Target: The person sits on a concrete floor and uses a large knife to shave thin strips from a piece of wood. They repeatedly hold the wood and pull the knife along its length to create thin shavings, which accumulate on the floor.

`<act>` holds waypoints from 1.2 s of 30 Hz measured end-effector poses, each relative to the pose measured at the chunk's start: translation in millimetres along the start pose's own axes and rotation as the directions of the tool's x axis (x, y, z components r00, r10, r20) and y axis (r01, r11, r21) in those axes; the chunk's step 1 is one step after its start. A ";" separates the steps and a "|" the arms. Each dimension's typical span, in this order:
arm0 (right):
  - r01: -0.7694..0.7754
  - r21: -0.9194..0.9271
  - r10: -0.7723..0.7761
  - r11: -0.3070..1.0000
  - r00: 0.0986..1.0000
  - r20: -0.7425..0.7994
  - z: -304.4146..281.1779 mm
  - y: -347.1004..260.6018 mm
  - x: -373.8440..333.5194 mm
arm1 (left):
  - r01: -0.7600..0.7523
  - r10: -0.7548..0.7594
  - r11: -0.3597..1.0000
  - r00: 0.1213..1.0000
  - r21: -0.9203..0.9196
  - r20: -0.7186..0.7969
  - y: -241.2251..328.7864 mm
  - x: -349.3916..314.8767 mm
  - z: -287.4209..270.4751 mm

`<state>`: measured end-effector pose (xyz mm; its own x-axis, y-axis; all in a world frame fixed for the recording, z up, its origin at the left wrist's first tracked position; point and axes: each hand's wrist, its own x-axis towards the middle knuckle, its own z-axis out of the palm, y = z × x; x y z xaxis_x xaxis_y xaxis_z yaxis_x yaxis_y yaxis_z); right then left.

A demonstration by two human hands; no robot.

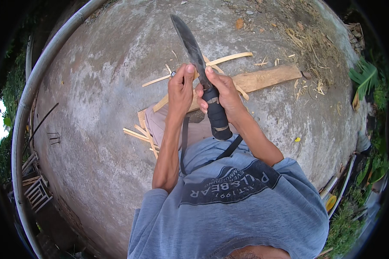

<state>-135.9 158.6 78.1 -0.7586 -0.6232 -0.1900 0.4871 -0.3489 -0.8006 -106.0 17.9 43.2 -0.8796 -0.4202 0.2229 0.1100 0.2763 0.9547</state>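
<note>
Head view: our right grip (pixel 222 91) clasps the knife (pixel 204 80), blade toward eleven o'clock — probably for control; our left (pixel 180 91) apparently pinches a pale strip (pixel 230 58).

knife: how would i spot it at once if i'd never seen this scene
Start at the blue shirt, then go up to the right hand. The knife it grips points up the picture; its dark blade and black handle set it apart from the pale strips nearby.

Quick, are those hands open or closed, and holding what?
Left hand: closed, pinching a thin pale strip.
Right hand: closed around a black-handled knife.
</note>
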 end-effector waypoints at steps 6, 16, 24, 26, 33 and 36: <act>0.066 -0.107 -0.066 0.992 0.998 0.008 -5.3 9.2 6.3 | 0.092 -0.091 0.992 0.996 -0.083 0.008 -5.3 -0.9 1.7; 0.100 -0.118 -0.093 0.988 0.993 0.066 -5.8 13.4 -8.0 | 0.091 -0.091 0.995 0.996 -0.035 0.016 16.3 4.6 2.3; 0.124 -0.272 -0.111 0.954 0.992 0.063 -5.4 1.7 -7.8 | 0.154 -0.146 0.985 0.984 -0.077 0.107 1.6 1.5 4.8; 0.135 -0.312 -0.121 0.940 0.991 0.063 -5.9 4.7 -6.0 | 0.191 -0.183 0.977 0.980 -0.098 0.083 -1.6 -2.8 8.2; 0.118 -0.297 -0.118 0.948 0.993 0.020 -8.1 10.3 -0.3 | 0.360 -0.320 0.899 0.929 -0.250 0.185 11.6 -4.8 11.0; 0.178 -0.372 -0.180 0.911 0.983 0.029 -8.9 13.3 -0.3 | 0.287 -0.255 0.938 0.951 -0.195 0.173 5.9 -4.4 11.4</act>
<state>-133.0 160.4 62.4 -0.8210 -0.5704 -0.0261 0.1477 -0.1681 -0.9746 -106.9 31.2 45.6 -0.9448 -0.3209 -0.0655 -0.0590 -0.0300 0.9978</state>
